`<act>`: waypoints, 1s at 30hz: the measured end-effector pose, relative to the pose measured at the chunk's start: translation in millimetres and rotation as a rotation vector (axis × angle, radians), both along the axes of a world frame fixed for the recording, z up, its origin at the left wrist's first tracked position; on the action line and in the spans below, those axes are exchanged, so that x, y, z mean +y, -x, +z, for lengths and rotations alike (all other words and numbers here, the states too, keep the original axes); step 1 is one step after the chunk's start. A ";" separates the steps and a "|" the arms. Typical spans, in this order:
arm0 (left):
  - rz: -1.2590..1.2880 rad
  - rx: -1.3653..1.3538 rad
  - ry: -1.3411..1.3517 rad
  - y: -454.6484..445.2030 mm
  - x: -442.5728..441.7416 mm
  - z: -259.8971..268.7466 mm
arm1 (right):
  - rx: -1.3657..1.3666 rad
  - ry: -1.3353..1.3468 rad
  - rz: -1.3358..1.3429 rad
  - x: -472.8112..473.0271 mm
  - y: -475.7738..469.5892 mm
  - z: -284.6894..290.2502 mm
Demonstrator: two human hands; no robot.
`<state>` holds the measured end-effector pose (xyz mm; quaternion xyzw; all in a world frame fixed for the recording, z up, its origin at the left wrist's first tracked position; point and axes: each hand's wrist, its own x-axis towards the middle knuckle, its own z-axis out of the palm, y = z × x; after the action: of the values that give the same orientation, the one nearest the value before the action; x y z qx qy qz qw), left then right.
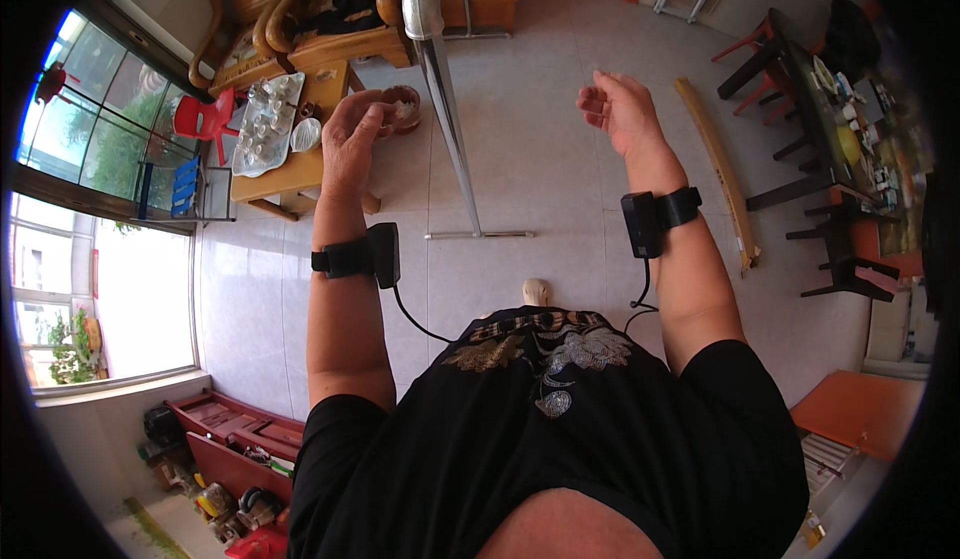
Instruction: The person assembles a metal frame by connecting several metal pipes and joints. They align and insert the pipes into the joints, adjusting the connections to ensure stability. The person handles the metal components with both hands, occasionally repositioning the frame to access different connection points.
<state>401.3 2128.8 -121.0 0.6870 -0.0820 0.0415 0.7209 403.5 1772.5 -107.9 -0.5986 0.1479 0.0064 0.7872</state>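
Note:
My left hand [354, 143] is raised in front of me with its fingers loosely bent and nothing seen in it. My right hand [619, 113] is held up on the other side, palm turned inward, thumb apart from half-curled fingers, with nothing in it. Between the two hands stands a metal rack [448, 101], its upright ending in a crossbar foot on the floor. My left hand is nearest to this rack and touches nothing that I can make out. Behind its fingertips, lower down, shows a reddish-brown bowl [407, 113] with pale contents.
A wooden table [330, 98] at left bears a tray [281, 158] of cups. Wooden armchairs [341, 19] stand behind, near a red plastic chair [204, 120]. A long cardboard piece [716, 169] lies on the tiled floor [525, 146]. A dark, cluttered table [832, 139] stands at right.

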 end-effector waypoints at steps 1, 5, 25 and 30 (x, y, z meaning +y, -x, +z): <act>0.009 -0.031 0.008 0.7 -0.3 3.0 | 0.006 0.001 -0.003 0.8 3.6 -3.2; 0.065 -0.121 0.013 5.4 -10.9 30.0 | 0.058 0.072 -0.016 4.9 14.2 -7.9; 0.427 -0.497 -0.214 -33.0 -116.3 101.6 | -0.283 0.927 0.454 163.7 -31.7 -91.6; 0.421 -0.540 -0.219 -43.1 -108.8 102.9 | -0.320 0.885 0.429 171.2 -41.5 -91.8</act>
<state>444.3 2020.1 -18.1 0.7263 -0.1300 0.3600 0.5709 445.1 1943.7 -199.7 -0.8847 -0.1119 0.0126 0.4523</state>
